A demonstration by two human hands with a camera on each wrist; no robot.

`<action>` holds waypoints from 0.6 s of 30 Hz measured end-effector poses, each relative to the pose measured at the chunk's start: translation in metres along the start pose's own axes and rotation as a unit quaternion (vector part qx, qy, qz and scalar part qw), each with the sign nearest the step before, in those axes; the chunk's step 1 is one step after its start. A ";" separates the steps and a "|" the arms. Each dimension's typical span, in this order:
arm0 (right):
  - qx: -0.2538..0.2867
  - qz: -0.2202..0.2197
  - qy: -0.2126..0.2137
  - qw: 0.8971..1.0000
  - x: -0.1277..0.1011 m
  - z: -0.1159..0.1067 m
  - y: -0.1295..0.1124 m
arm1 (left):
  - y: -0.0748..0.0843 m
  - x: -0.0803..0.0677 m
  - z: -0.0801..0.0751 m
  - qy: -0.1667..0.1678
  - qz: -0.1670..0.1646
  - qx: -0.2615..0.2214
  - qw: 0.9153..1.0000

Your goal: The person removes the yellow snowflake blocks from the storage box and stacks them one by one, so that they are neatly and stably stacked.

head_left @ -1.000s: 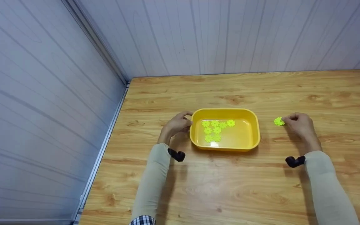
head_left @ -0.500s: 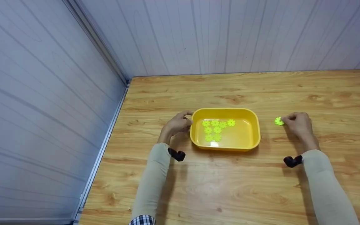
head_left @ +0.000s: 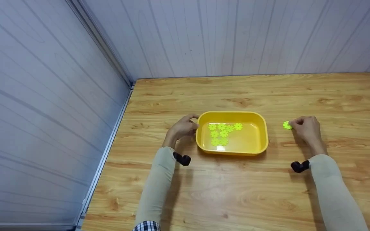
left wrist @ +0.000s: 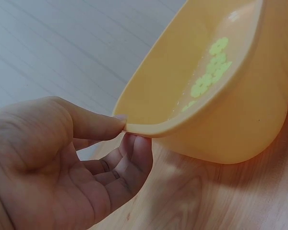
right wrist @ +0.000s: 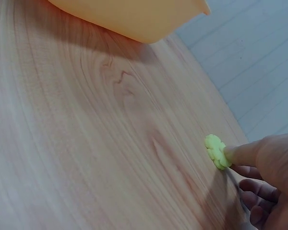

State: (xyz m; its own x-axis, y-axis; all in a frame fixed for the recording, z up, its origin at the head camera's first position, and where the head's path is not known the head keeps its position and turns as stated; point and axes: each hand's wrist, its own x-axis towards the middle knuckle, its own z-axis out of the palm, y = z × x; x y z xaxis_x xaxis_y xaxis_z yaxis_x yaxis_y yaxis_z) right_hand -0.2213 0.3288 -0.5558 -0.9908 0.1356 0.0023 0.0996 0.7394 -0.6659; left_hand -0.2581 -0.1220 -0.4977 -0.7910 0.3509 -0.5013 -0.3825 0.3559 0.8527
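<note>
Leftmost, the left hand (head_left: 182,128) pinches the left rim of the yellow plastic tub (head_left: 232,150), thumb on top of the lip and fingers (left wrist: 134,158) curled beneath it. Inside the tub, a cluster of lime-green flower-shaped discs (head_left: 222,134) lies toward its far left part. Right of the tub, apart from it on the wooden tabletop (head_left: 268,192), the right hand (head_left: 305,128) holds one more green flower disc (head_left: 286,125) at its fingertips, the disc standing on edge against the wood.
</note>
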 end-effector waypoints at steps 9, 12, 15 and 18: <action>-0.003 -0.010 0.017 1.000 0.000 0.000 0.000 | 0.000 0.001 0.000 0.006 -0.008 0.006 1.000; 0.000 -0.004 0.013 1.000 -0.001 -0.003 -0.003 | -0.001 0.001 0.001 0.013 -0.004 0.010 1.000; 0.022 0.008 -0.005 1.000 -0.002 -0.008 -0.011 | -0.002 0.002 0.001 0.019 -0.002 0.012 1.000; 0.054 0.022 -0.028 0.998 -0.003 -0.011 -0.023 | -0.002 0.002 0.001 0.023 0.000 0.008 1.000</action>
State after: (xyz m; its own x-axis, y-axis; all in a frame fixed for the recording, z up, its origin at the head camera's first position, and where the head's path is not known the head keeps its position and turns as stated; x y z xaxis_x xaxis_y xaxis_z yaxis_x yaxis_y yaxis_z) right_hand -0.2191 0.3183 -0.5320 -0.9896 0.1270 -0.0671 0.1346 0.6577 -0.7411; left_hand -0.2581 -0.1212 -0.5007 -0.8118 0.3106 -0.4945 -0.3758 0.3703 0.8495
